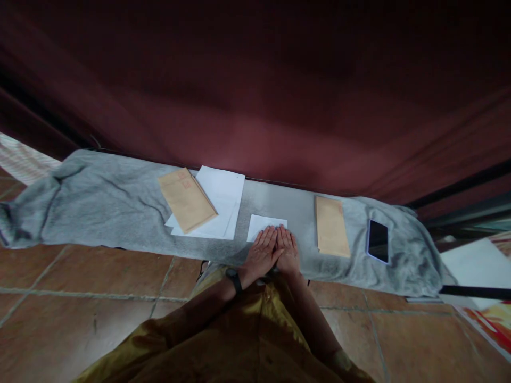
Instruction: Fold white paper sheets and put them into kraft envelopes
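A small white folded paper (259, 222) lies on the grey cloth-covered surface in front of me. My left hand (263, 249) rests flat on its lower part, fingers stretched out. Beside it, touching it at the thumbs, my right hand (287, 250) lies flat over the paper's right edge. To the left, brown envelopes (186, 202) lie at a slant on several white sheets (223, 194). Another brown envelope stack (332, 226) is to the right of my hands.
A phone (378, 241) lies on the grey cloth (112, 202) at the right. A dark red curtain (255, 133) hangs behind the surface. White paper (479, 268) is at the far right, and floor tiles (104, 324) show below.
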Motion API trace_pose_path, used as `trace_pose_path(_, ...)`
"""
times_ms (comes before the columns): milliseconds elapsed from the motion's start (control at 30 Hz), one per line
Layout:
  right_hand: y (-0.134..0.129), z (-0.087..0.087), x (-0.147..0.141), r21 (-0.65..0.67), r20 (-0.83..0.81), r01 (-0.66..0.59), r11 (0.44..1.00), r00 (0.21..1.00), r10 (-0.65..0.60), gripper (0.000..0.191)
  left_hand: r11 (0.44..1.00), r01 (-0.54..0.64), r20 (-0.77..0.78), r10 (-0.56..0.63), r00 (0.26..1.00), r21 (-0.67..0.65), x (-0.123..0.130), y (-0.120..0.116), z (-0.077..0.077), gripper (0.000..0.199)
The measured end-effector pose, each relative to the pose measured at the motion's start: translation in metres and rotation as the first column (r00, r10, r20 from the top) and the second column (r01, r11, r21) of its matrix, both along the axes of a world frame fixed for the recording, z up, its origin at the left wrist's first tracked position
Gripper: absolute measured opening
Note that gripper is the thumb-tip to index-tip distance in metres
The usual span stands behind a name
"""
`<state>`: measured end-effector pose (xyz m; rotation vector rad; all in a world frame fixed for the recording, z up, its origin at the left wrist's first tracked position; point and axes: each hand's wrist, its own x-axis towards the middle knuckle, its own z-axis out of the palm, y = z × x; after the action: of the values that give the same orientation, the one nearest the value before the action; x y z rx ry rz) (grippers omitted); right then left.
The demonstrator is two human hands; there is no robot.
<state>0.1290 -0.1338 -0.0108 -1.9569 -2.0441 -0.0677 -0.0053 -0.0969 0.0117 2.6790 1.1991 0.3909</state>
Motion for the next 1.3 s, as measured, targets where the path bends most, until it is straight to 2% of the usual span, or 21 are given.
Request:
trace_pose_path(100,0.000,-0.001,-0.001,0.007,0.002,0.009,1.000,1.000,-0.009,0.067,0.999,0.029,0.023,-0.029,0.999,-0.025,0.006,0.006,0.001,0.067)
trace_pose_path(233,0.004,-0.002,-0.003,0.005,-0.029,0.040,0.999,0.999,-0.040,0.064,0.999,0.007,0.004,-0.007,1.000,-0.049,0.006,0.019,-0.002,0.068)
trace_pose_path(433,0.005,0.000,-0.003,-0.033,-0.044,0.061,0.998,0.997,-0.062,0.058,1.000,-0.022,-0.040,0.021,0.999,-0.014,0.000,0.030,-0.005,0.070)
trace_pose_path(867,0.005,0.002,-0.003,0.038,-0.087,0.055,0.998,0.995,-0.052,0.054,0.984,-0.175,-0.045,0.176,0.983,0.016,-0.014,0.031,-0.003,0.064)
trace_pose_path(1133,0.005,0.008,-0.005,0.029,-0.087,0.077,0.997,0.993,-0.074,0.053,0.963,-0.265,0.013,0.264,0.964,0.043,-0.015,0.029,-0.014,0.065)
trace_pose_path(1300,0.006,0.005,-0.004,0.031,-0.109,0.085,0.996,0.991,-0.082,0.053,0.964,-0.262,0.018,0.261,0.965,0.053,-0.016,0.027,-0.017,0.068)
